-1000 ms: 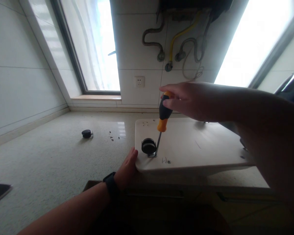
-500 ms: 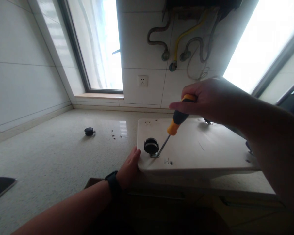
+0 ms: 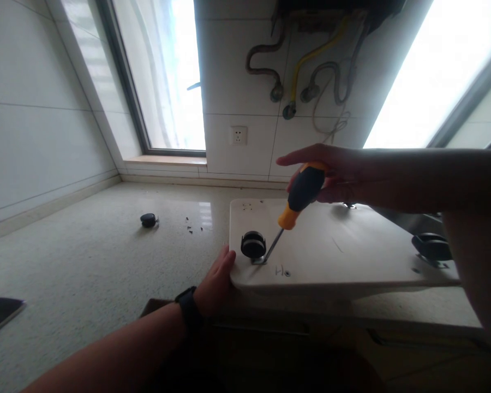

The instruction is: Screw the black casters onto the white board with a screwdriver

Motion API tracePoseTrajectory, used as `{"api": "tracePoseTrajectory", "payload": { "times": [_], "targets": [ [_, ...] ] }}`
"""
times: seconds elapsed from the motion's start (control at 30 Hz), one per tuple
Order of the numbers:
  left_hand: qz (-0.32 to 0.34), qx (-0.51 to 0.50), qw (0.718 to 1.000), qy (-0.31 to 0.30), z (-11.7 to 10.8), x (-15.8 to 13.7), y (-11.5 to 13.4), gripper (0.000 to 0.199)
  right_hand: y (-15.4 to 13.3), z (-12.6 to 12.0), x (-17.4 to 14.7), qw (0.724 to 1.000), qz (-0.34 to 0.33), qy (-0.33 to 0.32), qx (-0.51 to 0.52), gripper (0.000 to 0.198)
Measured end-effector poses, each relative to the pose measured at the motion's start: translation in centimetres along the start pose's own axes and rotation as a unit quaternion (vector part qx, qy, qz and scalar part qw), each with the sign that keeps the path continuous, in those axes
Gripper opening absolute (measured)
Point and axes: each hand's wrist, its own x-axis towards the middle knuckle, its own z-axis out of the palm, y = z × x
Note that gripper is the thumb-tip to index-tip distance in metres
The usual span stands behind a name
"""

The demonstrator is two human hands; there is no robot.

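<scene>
Wheel [image 3: 253, 244] sits near the left end of the white panel [image 3: 311, 251], 1 screwdriver [image 3: 306, 188] meeting the wheel's plate [image 3: 258, 262]. Your right hand [image 3: 339, 172] grasps the screwdriver; your left hand [image 3: 216, 277] touches the panel's edge, its grip unclear. Best straighten the tilted shaft [image 3: 273, 246] and press while turning. Count 3 wheels on the panel, 1 loose wheel [image 3: 148, 220] and 4 likely screws [image 3: 190, 232] on the counter [image 3: 106, 262].
</scene>
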Motion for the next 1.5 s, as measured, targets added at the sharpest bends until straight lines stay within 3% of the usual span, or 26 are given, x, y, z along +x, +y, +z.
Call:
{"api": "tracePoseTrajectory", "payload": {
  "times": [0.13, 0.27, 0.43, 0.5, 0.6, 0.7, 0.83, 1.0, 1.17, 1.27, 1.33, 1.4, 1.5],
  "targets": [
    [0.0, -0.001, 1.0, 0.003, 0.1, -0.1, 0.2, 0.056, -0.4, -1.2, 0.7, 0.998, 0.013, -0.043, -0.046, 0.046],
    [-0.007, -0.005, 1.0, 0.006, 0.2, -0.1, 0.2, 0.057, -0.9, -1.1, 1.5, 0.979, 0.057, 0.014, -0.194, 0.048],
    [-0.001, -0.013, 1.0, 0.002, 0.2, -0.1, 0.1, 0.057, -1.7, 0.8, 1.8, 0.959, 0.068, 0.091, -0.26, 0.054],
    [0.001, -0.008, 1.0, 0.004, 0.2, -0.1, 0.2, 0.058, -1.9, 1.3, 1.8, 0.953, 0.039, 0.116, -0.279, 0.058],
    [0.001, 0.006, 1.0, 0.004, 0.1, -0.1, 0.2, 0.059, -1.9, 1.7, 1.8, 0.97, -0.037, 0.123, -0.206, 0.062],
    [0.004, 0.008, 1.0, 0.01, 0.1, 0.0, 0.1, 0.058, -1.4, 1.4, 1.5, 0.994, -0.032, 0.049, -0.089, 0.055],
    [-0.008, 0.002, 1.0, 0.014, 0.1, 0.0, 0.0, 0.058, -0.6, 0.7, 1.0, 0.998, -0.058, -0.016, 0.021, 0.066],
    [-0.037, -0.008, 0.999, 0.007, 0.1, -0.1, 0.3, 0.06, -0.6, 0.6, 0.7, 0.997, -0.068, 0.032, -0.031, 0.039],
    [-0.012, 0.009, 1.0, 0.018, 0.2, -0.1, 0.5, 0.058, 0.1, 0.3, 0.9, 0.972, -0.046, 0.093, -0.211, 0.044],
    [-0.006, 0.006, 1.0, 0.009, 0.0, 0.0, 0.1, 0.057, 0.7, -0.3, 0.4, 0.985, -0.011, 0.031, -0.171, 0.044],
    [-0.005, -0.003, 1.0, -0.001, 0.0, 0.1, -0.1, 0.058, 0.8, -0.6, -0.2, 0.994, 0.0, -0.002, -0.109, 0.055],
    [-0.002, -0.001, 1.0, -0.001, -0.1, 0.0, -0.2, 0.058, 0.6, -0.8, -0.7, 0.997, -0.014, -0.012, -0.071, 0.061],
    [-0.006, 0.016, 1.0, 0.01, 0.0, -0.1, 0.0, 0.056, 0.1, -1.5, -0.6, 0.995, -0.04, -0.026, -0.088, 0.054]
  ]
}}
